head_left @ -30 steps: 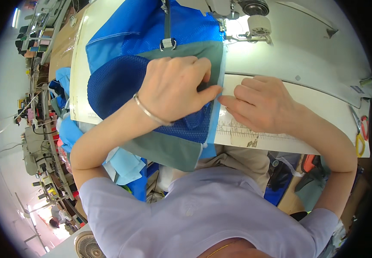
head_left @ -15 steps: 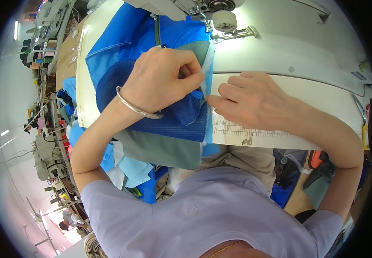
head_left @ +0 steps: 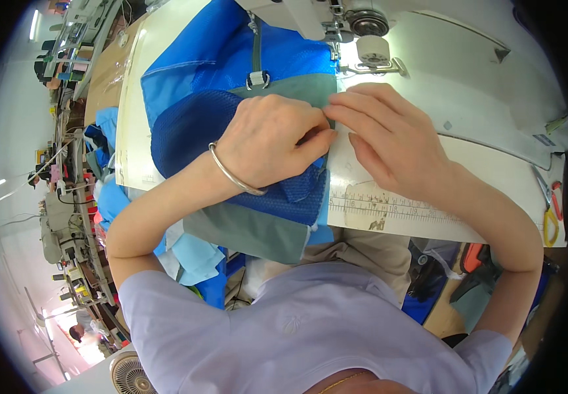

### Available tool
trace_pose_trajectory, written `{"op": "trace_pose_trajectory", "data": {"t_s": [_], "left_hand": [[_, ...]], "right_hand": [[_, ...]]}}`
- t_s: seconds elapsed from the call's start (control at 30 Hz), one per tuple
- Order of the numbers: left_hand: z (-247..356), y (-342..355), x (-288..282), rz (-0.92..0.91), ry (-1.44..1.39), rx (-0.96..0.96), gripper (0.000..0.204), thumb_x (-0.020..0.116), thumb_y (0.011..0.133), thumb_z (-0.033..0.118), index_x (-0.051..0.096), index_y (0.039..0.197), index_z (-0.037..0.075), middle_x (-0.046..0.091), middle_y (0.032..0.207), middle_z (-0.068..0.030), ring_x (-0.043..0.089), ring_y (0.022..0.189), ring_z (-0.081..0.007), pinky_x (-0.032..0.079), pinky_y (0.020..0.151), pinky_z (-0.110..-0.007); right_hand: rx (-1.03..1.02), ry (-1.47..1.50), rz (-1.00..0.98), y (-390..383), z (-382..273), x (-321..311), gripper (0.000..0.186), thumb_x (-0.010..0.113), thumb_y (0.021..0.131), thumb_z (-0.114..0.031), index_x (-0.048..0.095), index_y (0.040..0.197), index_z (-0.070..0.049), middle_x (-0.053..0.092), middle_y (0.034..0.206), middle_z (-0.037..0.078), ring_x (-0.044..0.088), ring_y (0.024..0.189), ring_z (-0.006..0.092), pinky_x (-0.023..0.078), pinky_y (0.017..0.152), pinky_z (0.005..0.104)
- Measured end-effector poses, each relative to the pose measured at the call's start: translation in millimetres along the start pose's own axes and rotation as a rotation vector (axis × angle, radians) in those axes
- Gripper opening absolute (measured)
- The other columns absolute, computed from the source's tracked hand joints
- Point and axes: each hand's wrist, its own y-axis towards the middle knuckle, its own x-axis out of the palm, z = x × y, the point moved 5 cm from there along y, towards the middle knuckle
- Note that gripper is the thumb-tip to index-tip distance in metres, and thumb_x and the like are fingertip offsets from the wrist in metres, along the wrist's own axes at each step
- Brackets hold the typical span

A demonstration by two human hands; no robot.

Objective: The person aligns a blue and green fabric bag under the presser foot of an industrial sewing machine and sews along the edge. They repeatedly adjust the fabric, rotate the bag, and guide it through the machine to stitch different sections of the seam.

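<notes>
Blue mesh fabric (head_left: 189, 125) lies folded over a brighter blue panel (head_left: 290, 49) with a grey-green band (head_left: 303, 88). My left hand (head_left: 277, 141) is closed, thumb and finger pinching the layered fabric close to its right edge. Beside those fingertips, my right hand (head_left: 395, 138) reaches in with its fingers stretched out and thumb apart; the fingertips touch the fabric's edge. Just beyond both hands is the sewing machine's presser foot (head_left: 334, 52), at the panel's right edge. A strap with a metal-looking buckle (head_left: 257, 80) shows above my left hand. What lies under my left palm is hidden.
A printed ruler scale (head_left: 389, 207) runs along the table's near edge. Scissors (head_left: 551, 213) with red and yellow handles lie at the far right. Light blue fabric scraps (head_left: 195, 256) hang below the table at left. A fan (head_left: 131, 374) stands at lower left.
My right hand has moved away from me along the fabric edge, its curled fingers now straightened. My left hand keeps its pinch. The strap's buckle has come into full view.
</notes>
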Motion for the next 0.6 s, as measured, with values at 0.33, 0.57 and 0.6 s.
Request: {"op": "trace_pose_trajectory", "data": {"t_s": [0.33, 0.57, 0.6], "left_hand": [[-19.5, 12.1, -67.7, -0.401, -0.227, 0.016, 0.03, 0.078, 0.087, 0.026, 0.069, 0.093, -0.002, 0.06, 0.071, -0.0048, 0.054, 0.063, -0.0115, 0.039, 0.058, -0.029], [-46.2, 35.9, -48.4, -0.068, -0.27, -0.154, 0.026, 0.08, 0.085, 0.022, 0.067, 0.085, 0.0, 0.054, 0.069, 0.0048, 0.043, 0.065, -0.0032, 0.035, 0.057, -0.025], [-43.4, 38.6, -39.7, -0.022, -0.242, -0.074, 0.028, 0.08, 0.085, 0.023, 0.067, 0.083, -0.002, 0.054, 0.067, 0.0035, 0.042, 0.064, -0.004, 0.035, 0.056, -0.026]], "right_hand": [[0.0, -0.064, -0.104, -2.4, -2.5, 11.7, 0.038, 0.073, 0.076, -0.01, 0.071, 0.113, -0.004, 0.064, 0.117, 0.009, 0.059, 0.109, 0.0272, 0.05, 0.095, 0.0384], [-0.063, -0.117, -0.139, 0.1, -8.8, 13.0, 0.023, 0.072, 0.072, -0.011, 0.068, 0.094, -0.01, 0.062, 0.115, 0.011, 0.057, 0.109, 0.0283, 0.05, 0.093, 0.0401], [-0.063, -0.113, -0.146, -0.4, -9.2, 12.7, 0.021, 0.071, 0.072, -0.011, 0.067, 0.092, -0.01, 0.061, 0.115, 0.012, 0.057, 0.109, 0.0283, 0.05, 0.093, 0.0403]]}}
